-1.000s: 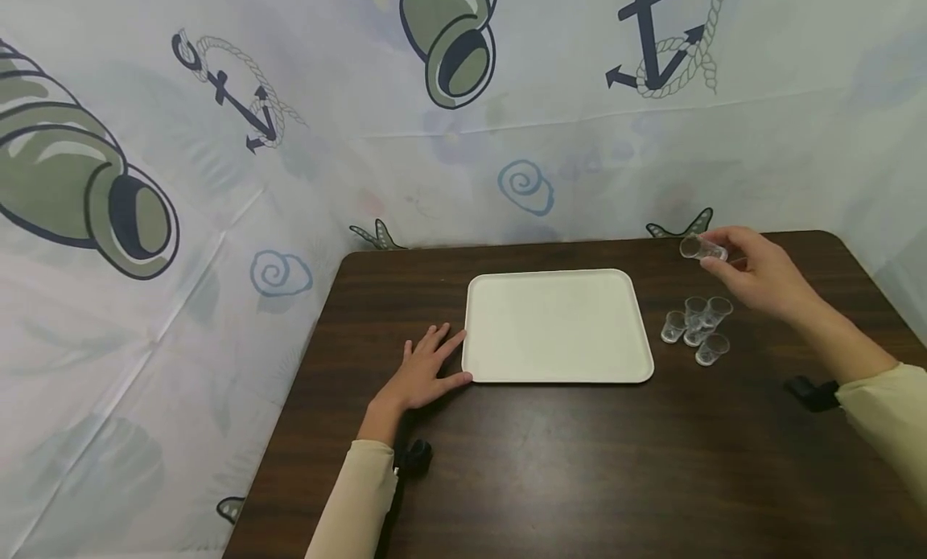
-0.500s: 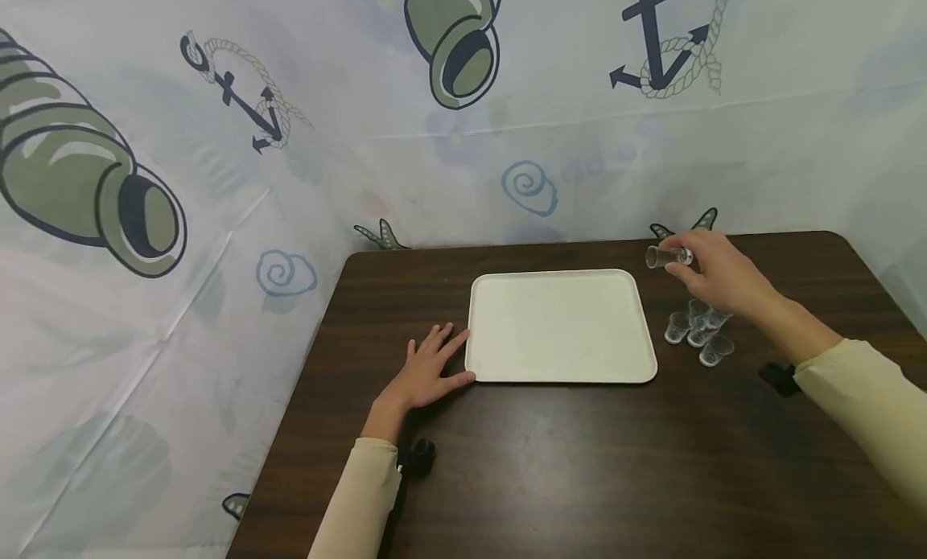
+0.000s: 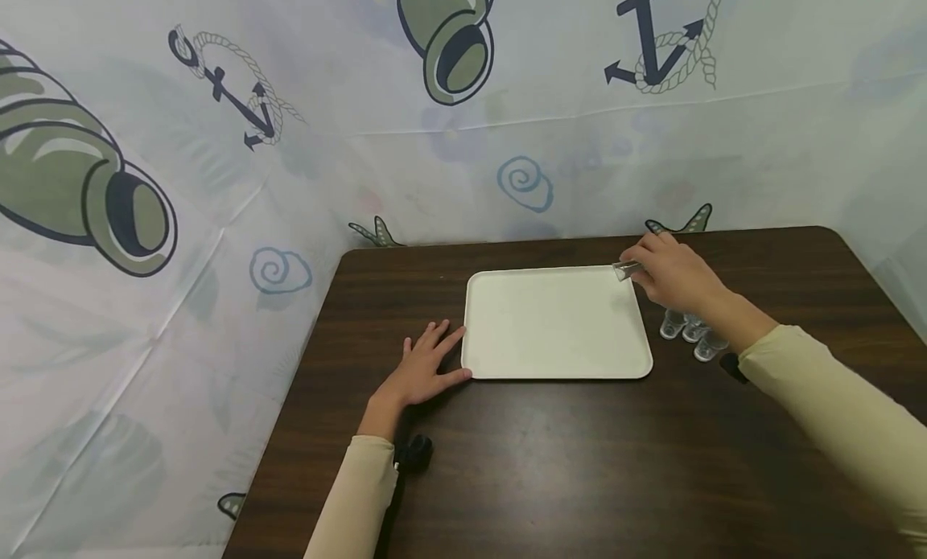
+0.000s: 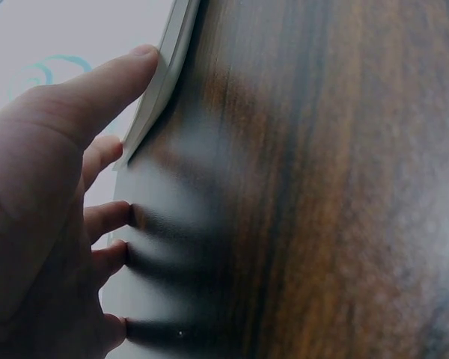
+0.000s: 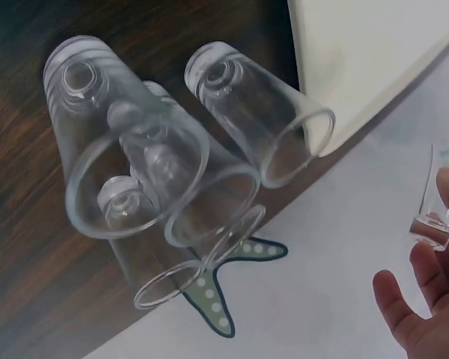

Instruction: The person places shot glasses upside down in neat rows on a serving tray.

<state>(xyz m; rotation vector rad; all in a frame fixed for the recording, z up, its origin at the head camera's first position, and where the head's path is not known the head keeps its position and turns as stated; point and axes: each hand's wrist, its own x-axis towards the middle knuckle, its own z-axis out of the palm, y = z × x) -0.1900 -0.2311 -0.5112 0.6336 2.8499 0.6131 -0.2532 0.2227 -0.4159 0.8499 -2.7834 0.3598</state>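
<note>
My right hand [image 3: 677, 273] pinches a small clear shot glass [image 3: 626, 269] between thumb and fingers. It holds the glass tilted over the far right corner of the cream tray [image 3: 554, 326]. In the right wrist view the held glass [image 5: 432, 226] is partly cut off at the edge. Several more shot glasses [image 3: 672, 324] stand upright in a cluster right of the tray, partly hidden by my right arm. At the tray's left side my left hand [image 3: 418, 376] lies with spread fingers, thumb and forefinger touching the rim [image 4: 168, 67].
The dark wooden table [image 3: 536, 462] carries the tray and the glasses. Behind and to the left hangs a pale cloth [image 3: 326, 76] printed with shells and anchors. A black wrist strap [image 3: 416, 454] shows at my left sleeve.
My right hand has carried the shot glass leftward, from beyond the cluster to the tray's far right corner, tipping the glass's mouth downward. My left hand stays at the tray.
</note>
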